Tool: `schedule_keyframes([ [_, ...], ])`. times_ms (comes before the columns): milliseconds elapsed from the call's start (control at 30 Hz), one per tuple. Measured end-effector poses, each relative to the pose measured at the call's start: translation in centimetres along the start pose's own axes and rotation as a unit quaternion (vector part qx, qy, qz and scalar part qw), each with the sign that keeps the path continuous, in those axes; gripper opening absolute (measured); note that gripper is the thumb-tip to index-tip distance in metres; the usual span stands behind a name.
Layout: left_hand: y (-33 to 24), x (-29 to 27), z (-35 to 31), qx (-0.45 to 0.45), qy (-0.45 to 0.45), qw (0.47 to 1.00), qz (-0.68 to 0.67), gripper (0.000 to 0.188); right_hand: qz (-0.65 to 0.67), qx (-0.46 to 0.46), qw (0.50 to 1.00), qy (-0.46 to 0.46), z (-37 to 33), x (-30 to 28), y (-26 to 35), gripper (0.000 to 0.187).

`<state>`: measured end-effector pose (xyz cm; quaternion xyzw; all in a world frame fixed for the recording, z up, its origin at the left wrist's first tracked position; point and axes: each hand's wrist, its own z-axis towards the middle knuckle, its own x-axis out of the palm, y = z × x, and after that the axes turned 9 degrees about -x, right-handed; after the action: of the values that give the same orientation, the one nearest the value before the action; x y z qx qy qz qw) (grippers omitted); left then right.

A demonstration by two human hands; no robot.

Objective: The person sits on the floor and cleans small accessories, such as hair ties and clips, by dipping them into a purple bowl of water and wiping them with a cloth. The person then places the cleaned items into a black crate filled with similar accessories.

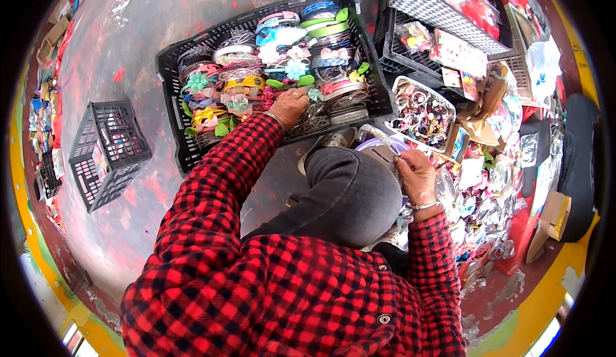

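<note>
A black plastic crate point(168, 97) holds rows of packed headbands point(240, 55), many with bows and fabric flowers in white, teal, yellow and green. My left hand point(289, 108) reaches into its near side, fingers bent down among the headbands beside a teal flower point(315, 94). What those fingertips grip is hidden. Above my right knee, my right hand point(417, 176) is closed on the end of a pale, glittery headband point(378, 132), whose curve points toward the crate. A purple round thing point(401, 144) partly shows beneath it.
A white basket point(399, 110) of small hair ties stands right of the crate. Stacked dark crates point(398, 42) and a grey-white woven basket point(417, 4) rise behind it. Plastic-wrapped goods point(475, 209) pile up at right. An empty black crate point(110, 155) sits on the floor at left.
</note>
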<state>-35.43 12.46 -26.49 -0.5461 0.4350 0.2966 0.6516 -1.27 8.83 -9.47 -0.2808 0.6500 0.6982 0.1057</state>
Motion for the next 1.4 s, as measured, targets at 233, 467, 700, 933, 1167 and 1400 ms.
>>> schedule_keyframes([
  [233,-4.0,-1.3,0.5,-0.094,-0.001,0.994,0.061,0.024,0.006,-0.008,1.000,-0.016,-0.7,-0.3,-0.7,0.013],
  [467,-8.0,-2.0,3.7,-0.202,0.120,0.959,0.157,0.035,0.011,0.021,1.000,-0.005,-0.9,-0.4,-0.1,0.011],
  [700,-4.8,-1.4,1.5,-0.086,0.007,0.994,0.073,0.025,0.047,0.032,0.998,-0.022,-1.4,-0.7,-0.7,0.011],
  [933,-2.1,-0.9,-0.5,-0.011,-0.057,0.998,-0.036,0.036,0.035,0.059,0.998,-0.011,-1.8,-0.5,-1.1,0.010],
  [1167,-2.2,-1.0,0.1,-0.012,-0.045,0.999,-0.005,0.032,0.064,0.059,0.996,-0.020,-1.5,-0.4,-1.1,0.010],
  [1400,-1.8,0.7,0.2,-0.072,0.050,0.996,-0.012,0.034,0.053,0.076,0.996,-0.018,-1.5,0.0,-0.9,0.009],
])
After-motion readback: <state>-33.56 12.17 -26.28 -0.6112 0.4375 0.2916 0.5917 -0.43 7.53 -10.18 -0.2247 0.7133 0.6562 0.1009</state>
